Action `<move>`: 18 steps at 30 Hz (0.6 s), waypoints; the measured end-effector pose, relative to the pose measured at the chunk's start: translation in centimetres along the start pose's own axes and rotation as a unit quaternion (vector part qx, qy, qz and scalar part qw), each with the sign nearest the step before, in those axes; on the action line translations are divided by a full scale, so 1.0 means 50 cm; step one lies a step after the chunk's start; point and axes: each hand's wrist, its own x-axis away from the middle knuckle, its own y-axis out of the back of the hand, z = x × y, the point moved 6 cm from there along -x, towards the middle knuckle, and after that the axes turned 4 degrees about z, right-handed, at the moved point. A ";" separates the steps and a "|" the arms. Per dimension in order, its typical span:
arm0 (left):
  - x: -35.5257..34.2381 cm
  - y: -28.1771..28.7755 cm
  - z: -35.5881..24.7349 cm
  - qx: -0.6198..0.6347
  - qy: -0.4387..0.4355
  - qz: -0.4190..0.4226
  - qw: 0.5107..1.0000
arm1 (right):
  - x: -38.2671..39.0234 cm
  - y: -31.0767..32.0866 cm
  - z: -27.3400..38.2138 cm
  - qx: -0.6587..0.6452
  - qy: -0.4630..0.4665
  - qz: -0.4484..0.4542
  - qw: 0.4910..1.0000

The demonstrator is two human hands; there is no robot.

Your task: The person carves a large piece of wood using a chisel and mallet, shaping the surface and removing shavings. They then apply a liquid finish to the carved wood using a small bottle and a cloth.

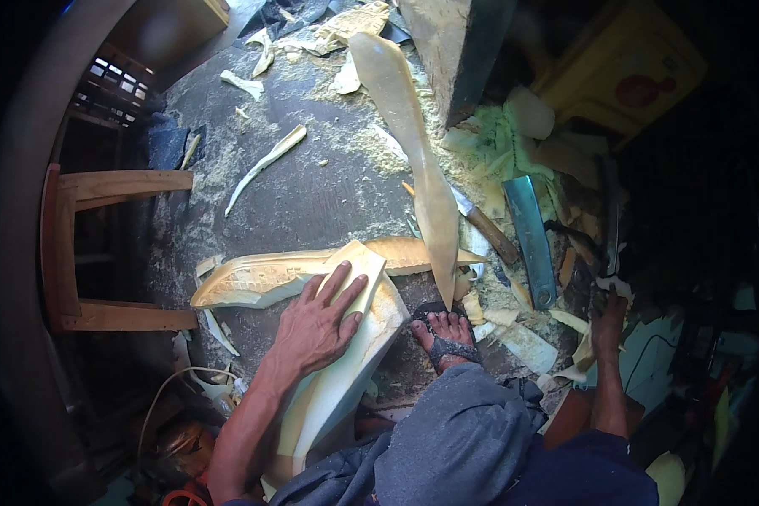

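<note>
Starting at the left, the left hand [316,325] lies flat, fingers spread, on a pale carved wood blank [346,371] resting on the floor [312,194]; its long axis runs from the person's lap up and rightward. Shaping looks partway done: shavings [346,135] lie thick, surfaces stay rough. A sandalled foot [445,333] braces beside it. Further right, the right hand [609,316] reaches among offcuts near a blue-bladed cleaver [531,236]; its grip cannot be told.
</note>
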 end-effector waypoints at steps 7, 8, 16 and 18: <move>-0.002 0.003 -0.004 -0.017 0.019 0.022 0.999 | 0.009 0.091 0.207 -0.300 -0.074 -0.038 0.950; -0.003 0.003 -0.004 -0.014 0.018 0.022 1.000 | 0.028 0.084 0.269 -0.372 -0.065 -0.006 0.926; -0.004 0.000 0.007 0.026 0.011 -0.019 0.999 | 0.220 -0.068 0.658 -0.318 0.031 0.380 0.868; -0.002 -0.003 0.007 0.030 0.007 -0.014 0.999 | 0.230 -0.069 0.697 -0.286 0.095 0.358 0.884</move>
